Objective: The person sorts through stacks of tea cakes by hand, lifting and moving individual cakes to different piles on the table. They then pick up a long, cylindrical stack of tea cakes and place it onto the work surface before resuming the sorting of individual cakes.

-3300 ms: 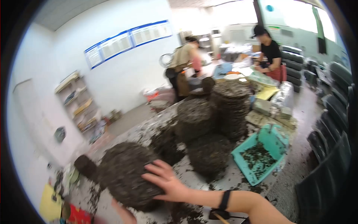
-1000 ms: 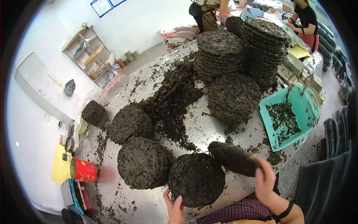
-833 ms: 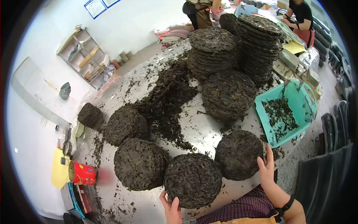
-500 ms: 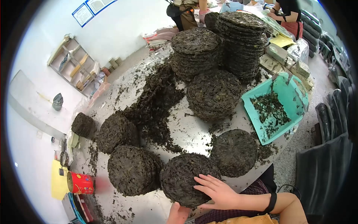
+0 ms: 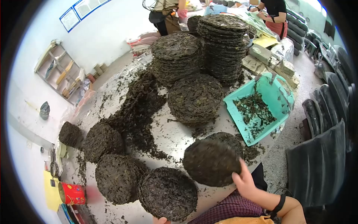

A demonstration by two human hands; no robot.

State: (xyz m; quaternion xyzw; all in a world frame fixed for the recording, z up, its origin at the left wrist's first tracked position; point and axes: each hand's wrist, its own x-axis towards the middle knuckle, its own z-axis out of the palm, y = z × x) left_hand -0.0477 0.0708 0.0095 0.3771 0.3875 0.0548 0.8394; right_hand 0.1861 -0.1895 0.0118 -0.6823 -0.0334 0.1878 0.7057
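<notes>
My right hand (image 5: 247, 182) is closed on the right edge of a thin round disc (image 5: 212, 162) of dark dried leaves, which looks like dried seaweed. The disc is tilted, slightly blurred, and held above the table. It partly covers another flat round disc (image 5: 226, 142) lying behind it. At the bottom edge of the view, the fingertips of my left hand (image 5: 161, 220) rest by the lower rim of a stack of the same discs (image 5: 167, 193); most of that hand is cut off. Another stack (image 5: 118, 179) stands just left of it.
Taller stacks (image 5: 222, 48) rise at the back beside a heap of loose dark leaves (image 5: 130, 112). A turquoise scoop (image 5: 244, 128) with leaf scraps lies on the right. A red tin (image 5: 72, 193) stands at the left. Two people (image 5: 276, 15) are at the far end.
My right hand has lifted a disc from the front stack and moved it right, over the flat disc. The whole view has shifted, so the table things appear further left.
</notes>
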